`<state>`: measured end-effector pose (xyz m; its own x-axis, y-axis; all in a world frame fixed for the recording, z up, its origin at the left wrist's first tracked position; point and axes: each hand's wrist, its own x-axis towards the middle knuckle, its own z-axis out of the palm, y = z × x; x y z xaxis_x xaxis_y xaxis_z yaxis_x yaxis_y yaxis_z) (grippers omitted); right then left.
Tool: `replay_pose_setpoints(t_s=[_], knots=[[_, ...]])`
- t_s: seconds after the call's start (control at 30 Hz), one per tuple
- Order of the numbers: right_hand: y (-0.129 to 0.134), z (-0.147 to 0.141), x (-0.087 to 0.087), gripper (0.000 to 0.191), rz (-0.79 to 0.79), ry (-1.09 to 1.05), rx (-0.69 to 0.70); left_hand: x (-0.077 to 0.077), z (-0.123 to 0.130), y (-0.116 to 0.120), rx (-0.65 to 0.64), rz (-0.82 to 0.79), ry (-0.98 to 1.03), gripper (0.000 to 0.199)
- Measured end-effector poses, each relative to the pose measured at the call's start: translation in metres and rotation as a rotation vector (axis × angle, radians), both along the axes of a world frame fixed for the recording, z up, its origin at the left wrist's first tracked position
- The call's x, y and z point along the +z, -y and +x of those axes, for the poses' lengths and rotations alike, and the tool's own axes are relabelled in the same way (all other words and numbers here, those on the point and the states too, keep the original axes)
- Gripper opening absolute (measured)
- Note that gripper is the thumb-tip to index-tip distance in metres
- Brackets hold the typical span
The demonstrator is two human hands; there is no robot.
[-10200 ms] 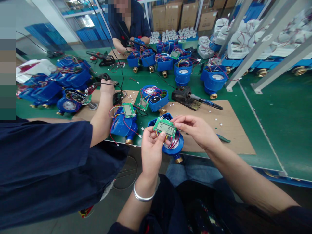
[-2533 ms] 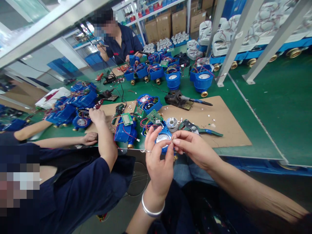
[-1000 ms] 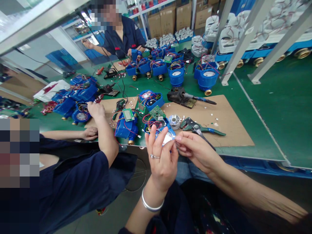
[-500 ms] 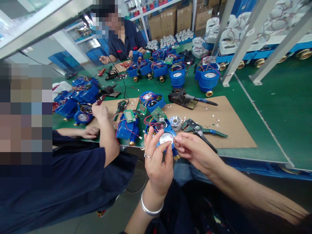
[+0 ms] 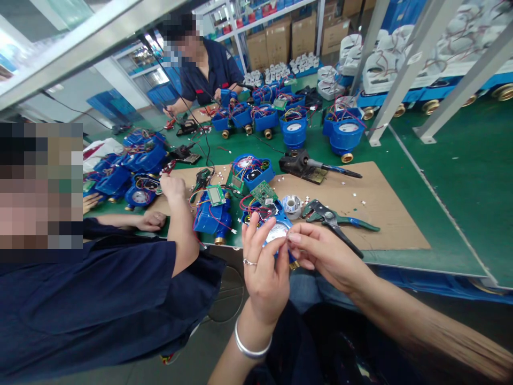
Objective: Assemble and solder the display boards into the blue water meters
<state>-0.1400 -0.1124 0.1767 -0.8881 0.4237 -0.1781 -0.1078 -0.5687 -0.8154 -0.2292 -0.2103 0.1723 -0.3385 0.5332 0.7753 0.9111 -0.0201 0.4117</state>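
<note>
Left hand (image 5: 264, 289) and right hand (image 5: 331, 251) pinching at fingertips, anything held too small to tell; beyond fingers, open blue plastic round-dialled meter (image 5: 285, 215), green rectangular wired circuit board (image 5: 263, 192) unenclosed.

Cartons (image 5: 302, 37) noted at 1 o'clock, shelf (image 5: 263, 18) at 12, blue stack (image 5: 107, 106) at 10; one person (image 5: 212, 67) at 11, second person (image 5: 100, 299) at 8.
</note>
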Motion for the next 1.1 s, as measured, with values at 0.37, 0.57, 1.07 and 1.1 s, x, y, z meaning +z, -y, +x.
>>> replay_pose_setpoints(t_s=[0.37, 0.57, 1.07, 1.1], knots=[[-0.015, 0.002, -0.003, 0.022, 0.193, 0.082, -0.164, 0.027, -0.079, -0.026, 0.051, -0.1, 0.361, 0.024], [-0.021, 0.004, -0.005, 0.022, 0.217, 0.118, -0.171, 0.005, -0.113, -0.052, -0.05, -0.42, 0.77, 0.036], [-0.029, -0.01, -0.009, 0.023, 0.23, 0.152, -0.135, 0.0, -0.103, -0.043, -0.068, -0.226, 1.018, 0.024], [-0.029, -0.011, -0.009, 0.023, 0.236, 0.155, -0.131, 0.0, -0.103, -0.042, -0.076, -0.203, 1.058, 0.024]])
